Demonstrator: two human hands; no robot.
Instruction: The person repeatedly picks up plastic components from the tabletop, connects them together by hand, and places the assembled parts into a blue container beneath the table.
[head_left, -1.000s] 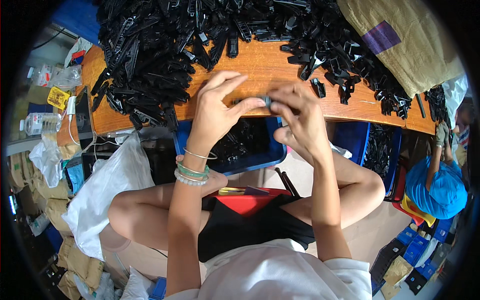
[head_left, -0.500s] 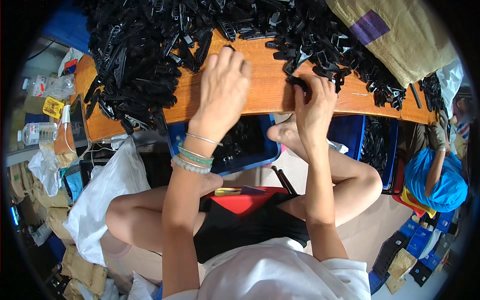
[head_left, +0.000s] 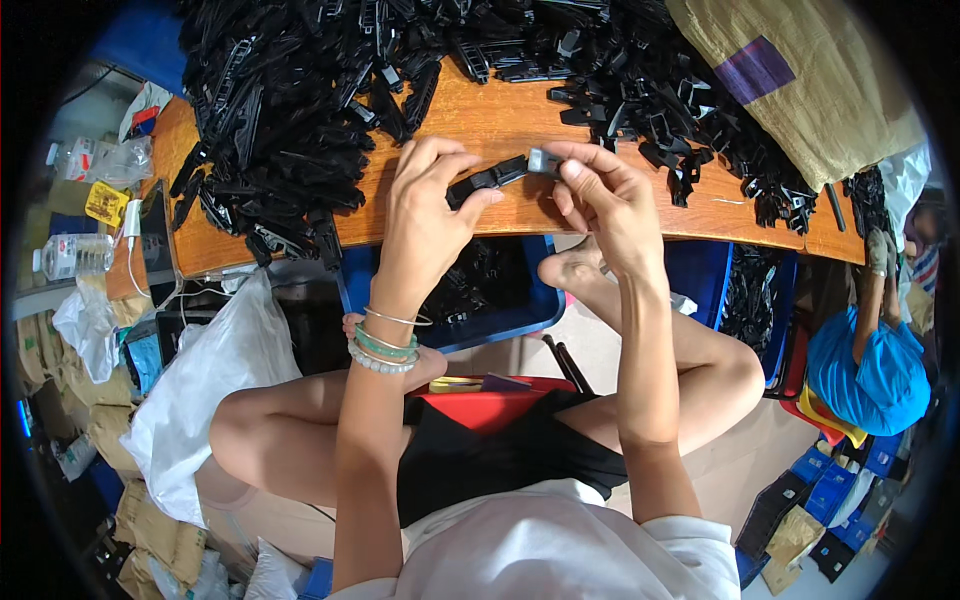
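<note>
My left hand (head_left: 432, 215) pinches a long black plastic part (head_left: 487, 181) between thumb and fingers, over the near edge of the wooden table (head_left: 520, 110). Facing it, my right hand (head_left: 612, 205) grips a small part with a shiny grey face (head_left: 541, 160) by its edge. The two parts meet end to end or nearly so; whether they are joined I cannot tell. Beyond my left hand lies a big heap of long black plastic parts (head_left: 265, 130). Another heap, of smaller black pieces (head_left: 650, 90), spreads beyond my right hand.
Below the table edge are a blue bin (head_left: 548, 305) with black parts and another blue bin (head_left: 708, 270) on the right. A woven sack (head_left: 830, 90) lies at the far right. A person in blue (head_left: 868, 365) works at the right. White plastic sheeting (head_left: 215, 375) hangs at the left.
Both hands have lifted off the table and come together. The long black part and the grey-faced piece now show between them, held end to end.
</note>
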